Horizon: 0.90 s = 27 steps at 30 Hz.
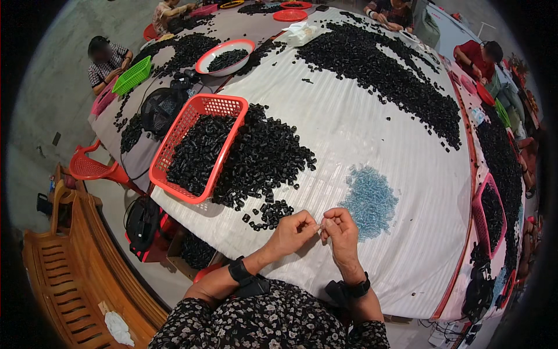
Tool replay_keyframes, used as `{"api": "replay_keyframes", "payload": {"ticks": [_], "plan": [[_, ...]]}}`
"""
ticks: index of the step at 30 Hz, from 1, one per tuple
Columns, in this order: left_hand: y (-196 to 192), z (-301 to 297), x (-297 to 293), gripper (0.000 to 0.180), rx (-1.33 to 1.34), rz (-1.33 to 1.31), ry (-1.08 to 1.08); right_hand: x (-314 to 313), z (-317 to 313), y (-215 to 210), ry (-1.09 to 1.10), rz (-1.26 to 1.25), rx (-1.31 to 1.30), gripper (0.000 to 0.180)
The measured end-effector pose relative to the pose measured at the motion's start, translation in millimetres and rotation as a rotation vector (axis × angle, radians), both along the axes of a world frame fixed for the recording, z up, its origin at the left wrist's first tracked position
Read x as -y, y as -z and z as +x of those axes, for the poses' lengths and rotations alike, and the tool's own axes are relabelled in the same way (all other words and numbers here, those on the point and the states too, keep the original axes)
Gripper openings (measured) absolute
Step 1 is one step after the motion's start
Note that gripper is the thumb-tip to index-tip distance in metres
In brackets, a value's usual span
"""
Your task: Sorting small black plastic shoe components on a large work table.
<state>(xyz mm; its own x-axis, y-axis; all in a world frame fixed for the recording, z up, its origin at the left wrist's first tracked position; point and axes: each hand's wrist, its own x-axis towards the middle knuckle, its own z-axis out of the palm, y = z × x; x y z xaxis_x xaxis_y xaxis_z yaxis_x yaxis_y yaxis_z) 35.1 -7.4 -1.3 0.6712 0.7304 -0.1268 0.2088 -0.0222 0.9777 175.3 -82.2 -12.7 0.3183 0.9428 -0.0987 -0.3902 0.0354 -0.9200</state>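
Two hands meet at the near edge of the bench [372, 134], just this side of the blue heap [369, 200] of small clear pieces. Your left hand [290, 232] and right hand [342, 231] each pinch shut on one tiny pale piece [319, 227] held between the fingertips. With a grip that fine, the piece could slip and drop into your lap (or roll among the black parts [258, 157] left of the blue heap). You could also sweep the few loose black ones nearest that heap off the edge with a wrist. What the piece is, I cannot tell: fingers cover most of it, and the orange basket [197, 145] beyond hides its own floor.
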Motion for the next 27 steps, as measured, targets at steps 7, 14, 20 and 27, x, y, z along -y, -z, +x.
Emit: {"api": "replay_keyframes", "payload": {"ticks": [7, 14, 20, 27], "plan": [[-0.3, -0.4, 4.5, 0.013, 0.048, 0.09, -0.016, 2.0, 2.3, 0.6, -0.054, 0.01, 0.112, 0.019], [6.8, -2.7, 3.3, 0.011, 0.048, 0.026, -0.007, 0.8, 3.1, -0.4, -0.045, 0.077, 0.058, 0.023], [11.2, 4.9, 3.9, 0.012, 0.164, 0.255, -0.124, 0.2, 4.7, 0.1, 0.027, 0.075, 0.092, 0.026], [4.5, 3.0, 2.2, 0.015, 0.14, -0.153, -0.037, 2.1, -0.5, 0.4, -0.001, 0.088, 0.222, 0.024]]}}
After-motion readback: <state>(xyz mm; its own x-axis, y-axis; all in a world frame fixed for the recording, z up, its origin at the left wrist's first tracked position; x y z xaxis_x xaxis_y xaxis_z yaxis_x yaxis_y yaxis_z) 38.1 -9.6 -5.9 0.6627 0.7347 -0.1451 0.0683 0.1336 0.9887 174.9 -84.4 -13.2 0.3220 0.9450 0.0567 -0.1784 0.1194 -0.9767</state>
